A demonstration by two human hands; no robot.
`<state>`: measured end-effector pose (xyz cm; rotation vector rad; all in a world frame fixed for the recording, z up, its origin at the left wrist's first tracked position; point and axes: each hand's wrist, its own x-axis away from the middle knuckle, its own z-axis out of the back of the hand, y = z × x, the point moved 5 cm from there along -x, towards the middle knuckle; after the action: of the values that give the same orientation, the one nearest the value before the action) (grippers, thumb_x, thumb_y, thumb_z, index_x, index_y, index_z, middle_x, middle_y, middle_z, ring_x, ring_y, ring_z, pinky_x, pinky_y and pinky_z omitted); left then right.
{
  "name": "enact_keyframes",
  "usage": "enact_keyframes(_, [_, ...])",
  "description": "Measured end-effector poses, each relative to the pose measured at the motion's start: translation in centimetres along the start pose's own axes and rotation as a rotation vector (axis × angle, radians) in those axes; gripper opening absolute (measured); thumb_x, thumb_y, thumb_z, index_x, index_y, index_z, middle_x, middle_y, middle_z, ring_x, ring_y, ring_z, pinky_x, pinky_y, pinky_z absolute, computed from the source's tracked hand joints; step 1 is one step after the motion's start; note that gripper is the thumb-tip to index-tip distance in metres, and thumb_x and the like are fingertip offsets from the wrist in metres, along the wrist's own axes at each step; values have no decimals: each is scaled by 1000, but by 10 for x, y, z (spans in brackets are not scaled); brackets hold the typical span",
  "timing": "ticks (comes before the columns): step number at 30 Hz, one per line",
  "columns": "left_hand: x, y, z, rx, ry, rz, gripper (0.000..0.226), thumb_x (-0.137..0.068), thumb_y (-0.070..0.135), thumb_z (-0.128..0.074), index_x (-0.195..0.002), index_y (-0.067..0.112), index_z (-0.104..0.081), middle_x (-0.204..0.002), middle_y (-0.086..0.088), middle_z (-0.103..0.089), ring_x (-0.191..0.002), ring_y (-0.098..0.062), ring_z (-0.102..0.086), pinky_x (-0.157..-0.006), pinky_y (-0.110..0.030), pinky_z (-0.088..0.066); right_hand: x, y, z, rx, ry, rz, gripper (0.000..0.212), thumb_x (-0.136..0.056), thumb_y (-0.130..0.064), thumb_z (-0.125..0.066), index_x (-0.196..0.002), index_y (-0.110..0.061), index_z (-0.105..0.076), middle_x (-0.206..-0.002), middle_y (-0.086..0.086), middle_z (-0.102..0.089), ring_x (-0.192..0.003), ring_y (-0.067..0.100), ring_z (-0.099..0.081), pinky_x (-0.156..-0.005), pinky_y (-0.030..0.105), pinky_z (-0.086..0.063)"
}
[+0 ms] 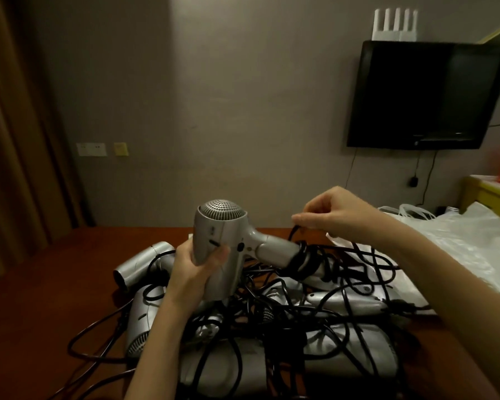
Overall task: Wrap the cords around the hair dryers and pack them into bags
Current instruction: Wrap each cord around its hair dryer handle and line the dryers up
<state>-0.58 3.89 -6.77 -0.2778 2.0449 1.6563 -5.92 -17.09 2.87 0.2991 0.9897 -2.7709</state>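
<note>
Left hand (197, 264) grips hair dryer (220, 241), markings seemingly unreadable.

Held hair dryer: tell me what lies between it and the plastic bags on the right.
The held hair dryer, gripped by the left hand, has the right hand pinching its black cord. Toward the plastic bags lies only the tangle of cords over other dryers; nothing solid blocks.
</note>
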Motion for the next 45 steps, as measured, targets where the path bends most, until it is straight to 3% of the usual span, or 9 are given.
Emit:
enact_keyframes(4, [-1, 6, 13, -117, 154, -131, 52, -53, 56, -72, -91, 22, -62, -78, 14, -72, -73, -1, -65, -62, -17, -51, 15, -15, -15, 2, -1, 108, 25, -97, -18, -51, -98, -5, -73, -57, 5, -56, -47, 2, -42, -46, 15, -33])
enact_keyframes(7, [0, 8, 27, -112, 309, -195, 44, -57, 55, -67, -90, 27, -59, -78, 23, -70, -73, 4, -64, -62, -12, -50, 23, -9, -28, -279, -18, 108, 32, -100, -6, -42, -118, -25, -61, -55, -7, -53, -42, 4, -43, -42, 15, -36])
enact_keyframes(17, [-2, 9, 21, -181, 401, -241, 58, -60, 57, -69, -100, 17, -61, -88, 9, -66, -75, 4, -63, -63, -10, -47, 25, -11, -66, -326, -93, 183, 22, -97, -17, -49, -109, -23, -66, -67, -7, -62, -47, 3, -52, -44, 15, -40])
enact_keyframes(24, [-2, 2, 27, -9, 421, -112, 48, -55, 60, -68, -90, 28, -63, -78, 12, -71, -77, -6, -67, -66, -28, -54, 12, 10, -81, -247, -72, 43, 25, -99, -28, -48, -78, -26, -62, -63, 0, -59, -53, 10, -59, -51, 27, -48])
enact_keyframes(28, [-5, -3, 28, 174, 456, -11, 38, -63, 44, -79, -91, 26, -61, -67, 17, -71, -64, 2, -67, -59, -24, -51, 15, 12, -80, -346, -149, -32, 32, -98, -42, -39, -93, -24, -65, -59, 0, -61, -53, 13, -58, -52, 25, -46])
enact_keyframes(31, [-5, -2, 30, 214, 478, 5, 22, -76, 40, -62, -93, 26, -60, -66, 18, -71, -63, 2, -67, -59, -23, -51, 22, 10, -76, -452, -145, -12, 38, -101, -35, -33, -84, -11, -56, -63, 2, -60, -56, 13, -57, -60, 31, -45])
enact_keyframes(39, [-3, -5, 23, 149, 390, -9, 40, -69, 51, -71, -100, 26, -66, -87, 8, -74, -84, -9, -71, -68, -28, -55, 30, 14, -75, -407, -370, -94, 35, -101, -34, -37, -112, -22, -68, -60, -1, -51, -54, 9, -50, -56, 20, -42])
enact_keyframes(42, [-2, -4, 19, 92, 368, -4, 51, -60, 62, -70, -99, 28, -65, -88, 8, -73, -88, -15, -70, -69, -32, -54, 21, 7, -91, -289, -491, -101, 34, -102, -39, -37, -96, -43, -70, -57, -3, -52, -48, 8, -49, -48, 20, -39])
enact_keyframes(45, [-4, -7, 21, 183, 312, 70, 70, -49, 68, -77, -103, 24, -66, -89, 2, -73, -85, -18, -69, -64, -32, -54, 0, 12, -90, -196, -439, -192, 39, -98, -47, -41, -104, -24, -72, -56, -1, -54, -49, 13, -47, -48, 22, -36])
